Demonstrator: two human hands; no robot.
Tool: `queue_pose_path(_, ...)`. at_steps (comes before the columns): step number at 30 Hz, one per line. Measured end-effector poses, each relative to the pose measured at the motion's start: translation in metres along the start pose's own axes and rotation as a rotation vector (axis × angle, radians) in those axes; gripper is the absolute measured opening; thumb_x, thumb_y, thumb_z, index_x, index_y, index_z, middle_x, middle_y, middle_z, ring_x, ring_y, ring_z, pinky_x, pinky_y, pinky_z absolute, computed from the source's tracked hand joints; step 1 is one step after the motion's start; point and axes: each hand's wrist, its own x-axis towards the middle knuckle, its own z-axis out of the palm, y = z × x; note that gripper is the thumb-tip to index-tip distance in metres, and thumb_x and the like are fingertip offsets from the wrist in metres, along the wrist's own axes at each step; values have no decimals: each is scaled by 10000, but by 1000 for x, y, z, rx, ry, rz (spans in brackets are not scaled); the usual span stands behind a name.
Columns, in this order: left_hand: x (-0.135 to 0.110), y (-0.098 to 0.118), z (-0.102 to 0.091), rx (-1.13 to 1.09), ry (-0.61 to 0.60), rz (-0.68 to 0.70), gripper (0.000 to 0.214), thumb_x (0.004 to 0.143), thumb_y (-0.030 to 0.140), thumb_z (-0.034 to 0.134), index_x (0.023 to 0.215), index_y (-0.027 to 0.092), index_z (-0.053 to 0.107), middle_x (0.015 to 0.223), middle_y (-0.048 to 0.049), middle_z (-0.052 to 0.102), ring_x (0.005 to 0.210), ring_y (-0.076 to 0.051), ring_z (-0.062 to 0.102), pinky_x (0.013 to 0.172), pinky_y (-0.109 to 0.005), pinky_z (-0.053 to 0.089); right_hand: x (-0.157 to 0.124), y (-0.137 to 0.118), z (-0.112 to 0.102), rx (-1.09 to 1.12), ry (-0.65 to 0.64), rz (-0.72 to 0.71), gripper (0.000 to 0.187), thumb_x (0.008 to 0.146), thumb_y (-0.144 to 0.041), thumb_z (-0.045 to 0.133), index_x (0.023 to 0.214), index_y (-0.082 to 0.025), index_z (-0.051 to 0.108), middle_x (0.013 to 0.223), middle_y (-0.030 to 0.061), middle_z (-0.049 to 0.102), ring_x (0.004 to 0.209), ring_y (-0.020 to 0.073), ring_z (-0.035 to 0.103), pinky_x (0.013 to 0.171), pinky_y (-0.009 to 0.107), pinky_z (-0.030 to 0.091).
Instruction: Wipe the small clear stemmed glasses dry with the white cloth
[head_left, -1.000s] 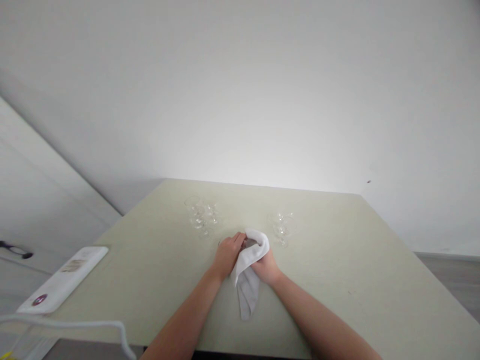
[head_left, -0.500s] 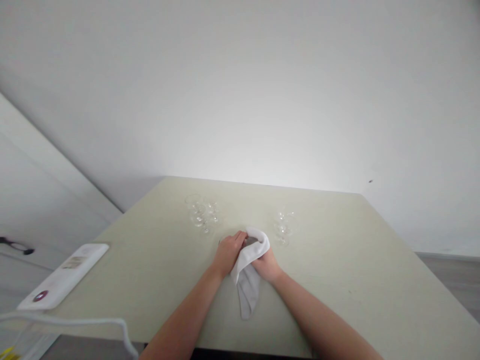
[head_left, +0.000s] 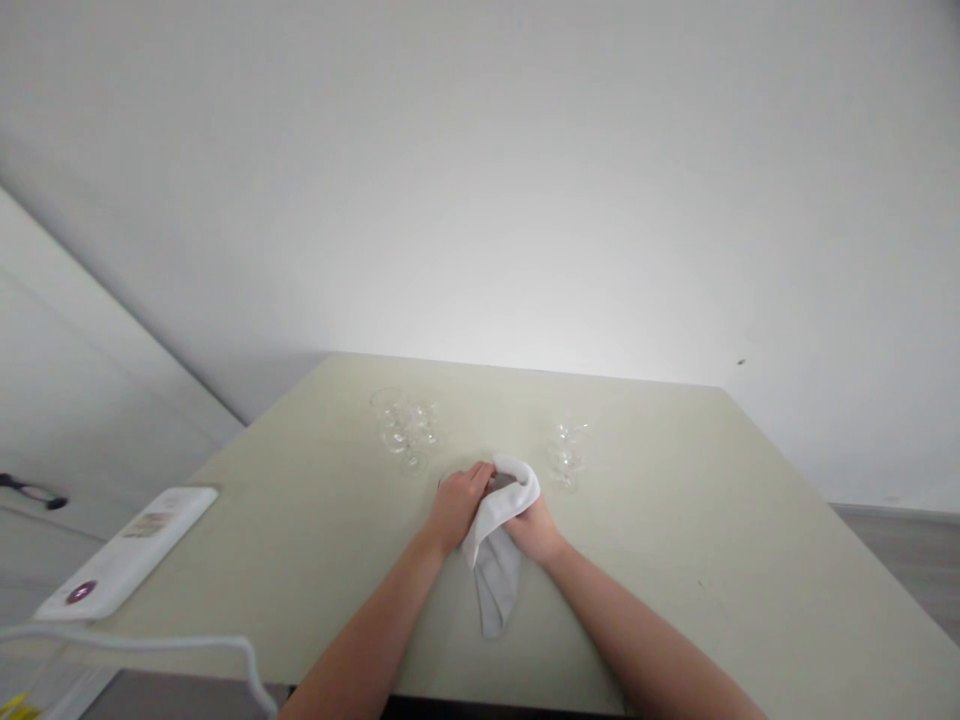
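Note:
A light grey-white cloth is bunched between my hands above the near middle of the table, one end hanging down toward me. My right hand is closed on it from the right, its fingers hidden beneath the folds. My left hand is closed at the cloth's left edge. A thin clear curved edge, seemingly of a glass, shows beside the left knuckles; the rest of it is hidden by hand and cloth. Beyond my hands stand clear glasses in a cluster at left and more clear glassware at right.
The pale table meets a white wall at its far edge. A white flat box lies at the left edge, near a white cable. A white cabinet with a dark handle stands at far left.

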Motion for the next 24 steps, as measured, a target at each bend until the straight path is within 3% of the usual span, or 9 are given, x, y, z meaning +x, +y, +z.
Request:
queue_pose_path(13,0,0,0,0,15,5,132,933,184,437,1031,207,523,953,-42,659,779,-166,629,675,-266,425,-1,2,-1,7,-15,4,482,744,-280,709,1191,-198,550,1145,91,666,1021,236,637,942,420,503)
queue_pose_path(24,0,2,-2,4,-26,-11,127,949,213,413,1025,205,515,961,-40,656,794,-171,625,678,-273,416,-1,8,-2,-14,-13,0,604,740,-287,714,1299,-209,496,1247,101,619,1100,248,603,998,446,463)
